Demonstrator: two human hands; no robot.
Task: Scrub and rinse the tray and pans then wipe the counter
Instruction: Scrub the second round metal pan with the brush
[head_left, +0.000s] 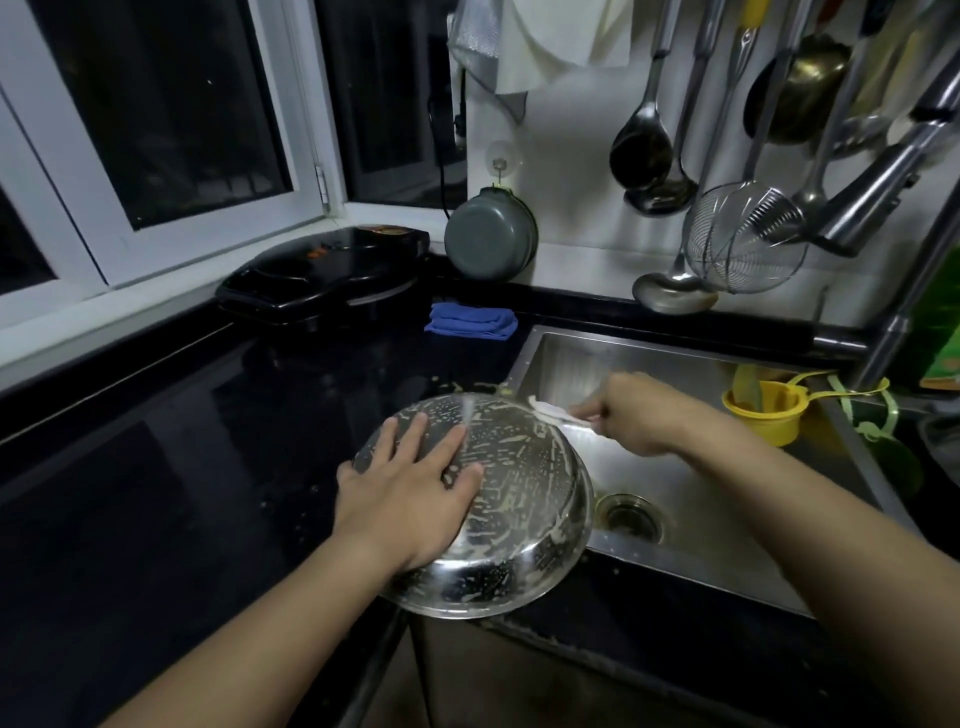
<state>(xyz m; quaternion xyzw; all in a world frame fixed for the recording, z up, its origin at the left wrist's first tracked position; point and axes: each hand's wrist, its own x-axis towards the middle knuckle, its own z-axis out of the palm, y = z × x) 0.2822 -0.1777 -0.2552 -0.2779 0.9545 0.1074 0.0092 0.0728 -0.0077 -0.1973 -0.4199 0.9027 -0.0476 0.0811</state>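
Steel, round and shallow, the upturned stainless pan (514, 499) lies bottom-up nearest you, straddling the sink's near-left corner, half over the black counter (182, 441). Your left hand (410, 483) presses flat on its left side, fingers straight, steadying it. Your right hand (641, 413) sits just beyond the pan's far-right rim, over the steel sink (701, 499), fingers curled round a white scrubbing pad (558, 413) that touches that rim. So the pad hand is the nearer one for the unscrubbed right flank. The pan's base is streaked with suds and specks. Farther left of the sink, a folded blue cloth (470, 321) waits.
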